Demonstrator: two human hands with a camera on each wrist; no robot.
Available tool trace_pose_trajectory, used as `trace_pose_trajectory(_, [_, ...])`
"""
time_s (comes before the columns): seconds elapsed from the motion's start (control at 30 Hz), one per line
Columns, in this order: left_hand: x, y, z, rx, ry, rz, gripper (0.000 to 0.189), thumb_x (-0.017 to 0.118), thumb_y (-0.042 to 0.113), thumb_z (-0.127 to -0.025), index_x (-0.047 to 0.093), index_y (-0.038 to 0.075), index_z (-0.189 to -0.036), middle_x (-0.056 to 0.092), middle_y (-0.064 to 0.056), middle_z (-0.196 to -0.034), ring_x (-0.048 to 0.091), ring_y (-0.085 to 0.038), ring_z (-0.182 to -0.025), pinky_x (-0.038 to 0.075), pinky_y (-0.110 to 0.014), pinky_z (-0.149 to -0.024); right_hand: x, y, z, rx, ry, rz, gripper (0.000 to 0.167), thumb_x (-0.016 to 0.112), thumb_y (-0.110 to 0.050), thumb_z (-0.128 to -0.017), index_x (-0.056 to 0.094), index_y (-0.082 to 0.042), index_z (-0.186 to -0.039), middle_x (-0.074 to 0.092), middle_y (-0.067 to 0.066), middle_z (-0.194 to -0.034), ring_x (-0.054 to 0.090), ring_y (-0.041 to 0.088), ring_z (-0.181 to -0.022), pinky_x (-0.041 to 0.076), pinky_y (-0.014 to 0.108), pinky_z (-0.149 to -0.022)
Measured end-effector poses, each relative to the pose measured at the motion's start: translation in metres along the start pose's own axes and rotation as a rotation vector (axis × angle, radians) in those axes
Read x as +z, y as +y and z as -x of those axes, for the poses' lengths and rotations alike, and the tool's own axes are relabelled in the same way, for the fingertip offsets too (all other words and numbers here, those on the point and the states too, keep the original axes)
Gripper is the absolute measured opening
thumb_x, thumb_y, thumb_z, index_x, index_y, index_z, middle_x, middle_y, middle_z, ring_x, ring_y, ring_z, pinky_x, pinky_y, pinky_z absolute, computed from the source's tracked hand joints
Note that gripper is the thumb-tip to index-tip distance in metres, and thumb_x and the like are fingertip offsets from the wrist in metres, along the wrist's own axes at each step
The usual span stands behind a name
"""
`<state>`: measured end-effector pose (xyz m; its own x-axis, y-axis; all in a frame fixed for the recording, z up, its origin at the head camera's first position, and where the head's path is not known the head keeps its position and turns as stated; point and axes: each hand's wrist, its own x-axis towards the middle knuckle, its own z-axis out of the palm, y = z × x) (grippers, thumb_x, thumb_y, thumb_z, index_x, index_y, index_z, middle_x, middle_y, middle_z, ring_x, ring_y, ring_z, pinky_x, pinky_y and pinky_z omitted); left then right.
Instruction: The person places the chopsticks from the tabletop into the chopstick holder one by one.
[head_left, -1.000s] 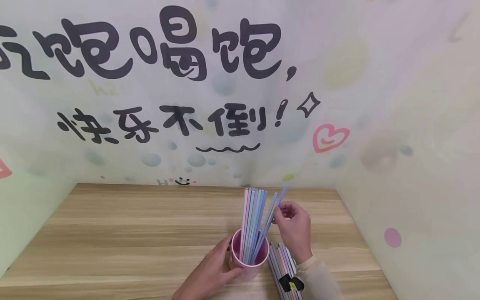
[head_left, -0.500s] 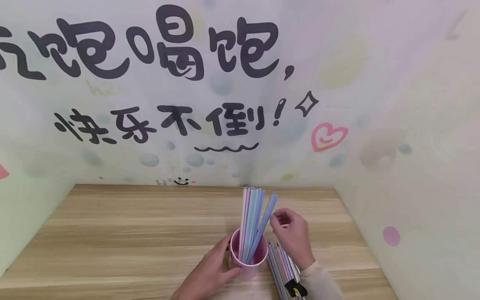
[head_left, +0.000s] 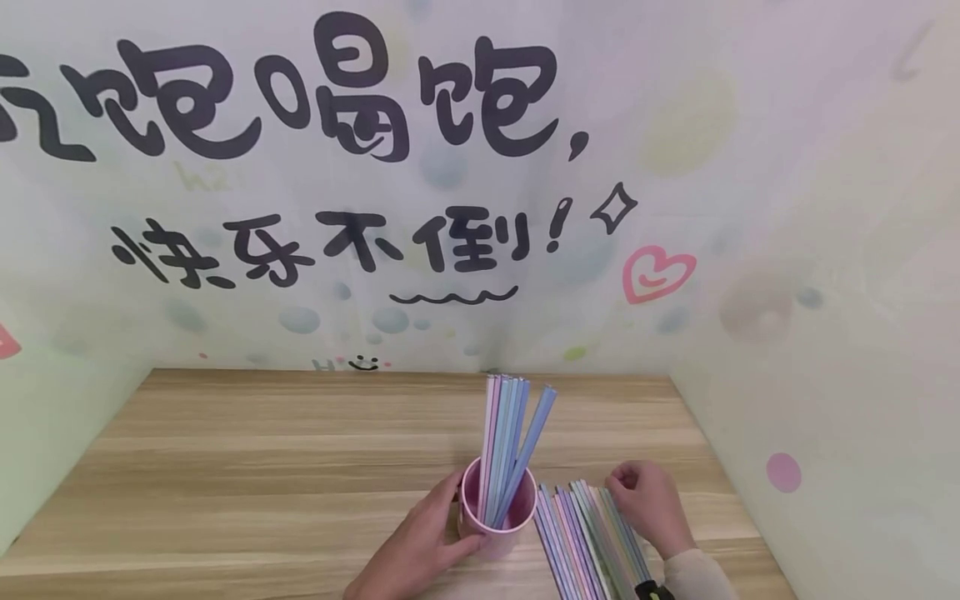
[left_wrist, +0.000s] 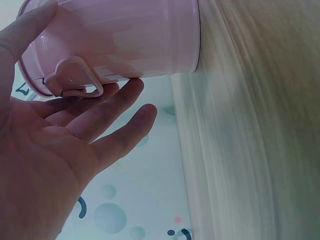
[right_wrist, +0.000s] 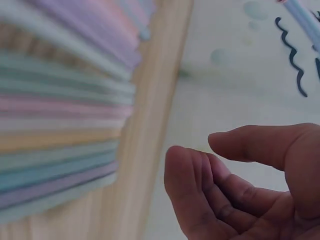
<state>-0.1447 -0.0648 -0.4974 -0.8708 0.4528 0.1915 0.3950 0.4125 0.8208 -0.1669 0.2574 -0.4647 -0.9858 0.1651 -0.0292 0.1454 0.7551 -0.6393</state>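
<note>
My left hand (head_left: 420,542) holds a pink mug (left_wrist: 130,40), thumb on one side and fingers near its loop handle on the other. Upright in the mug are slim pastel, pencil-like sticks (head_left: 501,442); two blue ones (head_left: 534,442) lean right, away from the bunch. More such sticks (head_left: 588,533) lie side by side on the tabletop, right of the mug. Beside their far ends is my right hand (head_left: 651,504). In the right wrist view its fingers are loosely bent, with a gap to the thumb and nothing between them.
Near the bottom edge, a black band-like piece with a yellow-green mark (head_left: 651,590) lies at the sticks. Behind the wooden table (head_left: 262,483) stands a printed backdrop (head_left: 585,333). A pale side panel (head_left: 825,375) closes in the right.
My right hand has left the leaning blue sticks and moved right and down to the lying ones. Those now spread wider, and the black piece sits farther right. My left hand stays on the mug.
</note>
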Motion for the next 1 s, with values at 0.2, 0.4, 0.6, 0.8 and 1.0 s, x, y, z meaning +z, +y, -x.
trace_pose_trajectory(0.2, [0.0, 0.0, 0.002, 0.004, 0.012, -0.012, 0.084, 0.076, 0.035, -0.087, 0.031, 0.013, -0.154, 0.045, -0.004, -0.15, 0.044, -0.027, -0.136, 0.04, -0.052, -0.11, -0.003, 0.032, -0.001, 0.041, -0.027, 0.103, 0.012, 0.067, -0.01, -0.088, 0.07, 0.001, -0.088, 0.066, 0.005, -0.078, 0.061, 0.018, -0.071, 0.054, 0.033, -0.061])
trace_pose_trajectory(0.4, [0.001, 0.0, 0.0, -0.005, 0.009, -0.007, 0.086, 0.077, 0.032, -0.086, 0.029, 0.015, -0.155, 0.043, -0.003, -0.152, 0.043, -0.026, -0.138, 0.038, -0.052, -0.111, -0.003, 0.043, -0.002, 0.105, -0.078, 0.11, 0.012, 0.069, -0.008, -0.086, 0.069, 0.004, -0.087, 0.066, 0.007, -0.077, 0.061, 0.019, -0.07, 0.054, 0.033, -0.058])
trace_pose_trajectory(0.6, [0.001, 0.0, -0.002, 0.005, 0.009, 0.004, 0.086, 0.078, 0.026, -0.085, 0.03, 0.015, -0.155, 0.043, -0.002, -0.152, 0.043, -0.025, -0.137, 0.038, -0.051, -0.112, 0.0, 0.046, -0.001, 0.161, -0.108, 0.116, 0.012, 0.068, -0.008, -0.088, 0.069, 0.004, -0.09, 0.067, 0.008, -0.079, 0.062, 0.02, -0.072, 0.055, 0.035, -0.061])
trace_pose_trajectory(0.8, [0.001, -0.001, -0.001, 0.003, 0.008, 0.008, 0.087, 0.079, 0.025, -0.085, 0.029, 0.017, -0.155, 0.043, -0.002, -0.152, 0.043, -0.025, -0.137, 0.039, -0.051, -0.111, 0.003, 0.05, 0.004, 0.165, -0.117, 0.128, 0.009, 0.068, -0.006, -0.088, 0.07, 0.003, -0.087, 0.067, 0.006, -0.078, 0.063, 0.02, -0.072, 0.055, 0.039, -0.063])
trace_pose_trajectory(1.0, [0.001, -0.001, -0.001, -0.001, 0.009, 0.001, 0.085, 0.078, 0.028, -0.085, 0.03, 0.015, -0.154, 0.044, -0.002, -0.151, 0.044, -0.025, -0.137, 0.039, -0.051, -0.111, 0.006, 0.052, 0.007, 0.19, -0.098, 0.162, 0.01, 0.069, -0.007, -0.088, 0.07, 0.003, -0.084, 0.066, 0.006, -0.073, 0.062, 0.02, -0.068, 0.055, 0.039, -0.061])
